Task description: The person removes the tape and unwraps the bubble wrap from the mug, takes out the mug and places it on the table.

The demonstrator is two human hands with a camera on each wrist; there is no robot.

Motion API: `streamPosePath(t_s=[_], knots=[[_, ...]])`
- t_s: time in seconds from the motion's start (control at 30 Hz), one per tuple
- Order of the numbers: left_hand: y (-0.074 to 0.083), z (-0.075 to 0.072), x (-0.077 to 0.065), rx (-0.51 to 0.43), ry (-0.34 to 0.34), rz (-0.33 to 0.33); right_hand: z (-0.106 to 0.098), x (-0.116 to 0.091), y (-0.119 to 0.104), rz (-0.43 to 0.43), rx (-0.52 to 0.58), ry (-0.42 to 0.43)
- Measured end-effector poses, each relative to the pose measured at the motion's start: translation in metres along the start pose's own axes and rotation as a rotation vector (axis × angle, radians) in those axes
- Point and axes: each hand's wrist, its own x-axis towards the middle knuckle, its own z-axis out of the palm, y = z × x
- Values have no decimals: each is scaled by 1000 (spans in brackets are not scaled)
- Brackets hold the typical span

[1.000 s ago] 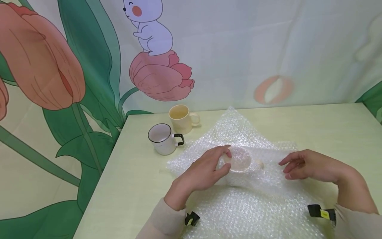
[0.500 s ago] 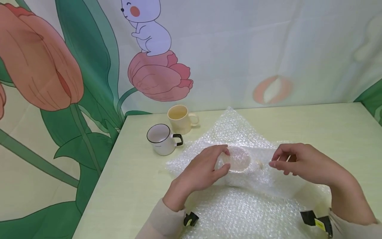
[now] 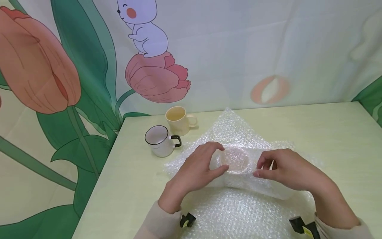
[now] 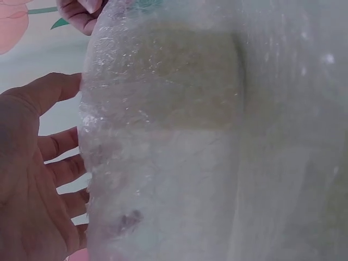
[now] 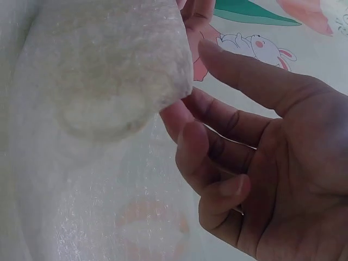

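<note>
A mug stands inside bubble wrap, its round rim showing through the folded layer. My left hand grips its left side, thumb and index finger curved along the rim. In the left wrist view, the left fingertips meet the wrap's edge, and the pale cream mug looks blurred through the plastic. Close at the mug's right is my right hand, its fingers loosely bent. The right wrist view shows the mug's handle through the wrap; the right thumb is apart from it and the fingers are right at its edge.
A white mug with a black rim and handle stands at the left of the table. Just behind it is a yellow mug. A curtain printed with tulips and a rabbit hangs behind the table's back edge.
My right hand has come leftward to the wrapped mug, and its fingers have bent more. The left hand keeps its hold. The head view has shifted slightly.
</note>
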Motion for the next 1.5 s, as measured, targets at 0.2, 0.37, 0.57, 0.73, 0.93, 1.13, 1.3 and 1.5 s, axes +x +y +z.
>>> streamPosePath(t_s=[0.2, 0.37, 0.57, 0.73, 0.93, 1.13, 1.3, 1.5], knots=[[0, -4, -4, 33, 41, 19, 1, -2, -1, -14, -24, 11], [0, -9, -4, 82, 67, 24, 0, -3, -1, -42, -14, -5], [0, -15, -4, 46, 81, 44, -5, -7, -1, -92, 8, -16], [2, -20, -5, -5, 43, 31, -4, -7, 0, -111, 33, -57], [4, -25, -8, -119, -46, 9, -2, -6, 0, -159, 59, -101], [5, -31, -13, -322, -175, 70, -1, -7, -2, -214, 107, -145], [4, -34, -14, -417, -342, 126, 0, -8, -2, -252, 177, -227], [4, -36, -14, -462, -514, 112, 2, -8, -1, -282, 215, -313]])
